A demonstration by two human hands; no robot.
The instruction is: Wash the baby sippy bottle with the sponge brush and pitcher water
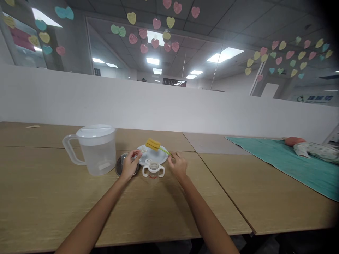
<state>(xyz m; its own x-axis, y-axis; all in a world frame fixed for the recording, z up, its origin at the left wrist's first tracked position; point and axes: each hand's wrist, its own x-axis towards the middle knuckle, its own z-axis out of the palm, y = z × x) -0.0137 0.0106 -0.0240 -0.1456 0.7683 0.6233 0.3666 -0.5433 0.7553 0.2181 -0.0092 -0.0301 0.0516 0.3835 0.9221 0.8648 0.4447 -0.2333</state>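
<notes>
the yellow sponge brush juts leftward from the right hand.

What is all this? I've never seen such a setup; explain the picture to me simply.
There is no machine here: two bare hands work at a table. The one picture comes from a camera on the person's head, looking forward and down.

The right hand holds a brush by its green handle, its yellow sponge head above a white plate. At the left hand's fingertips is something pale, too small to make out.

Nearer the person is a two-handled cup; to the left, a lidded pitcher. A green cloth lies far right.
</notes>
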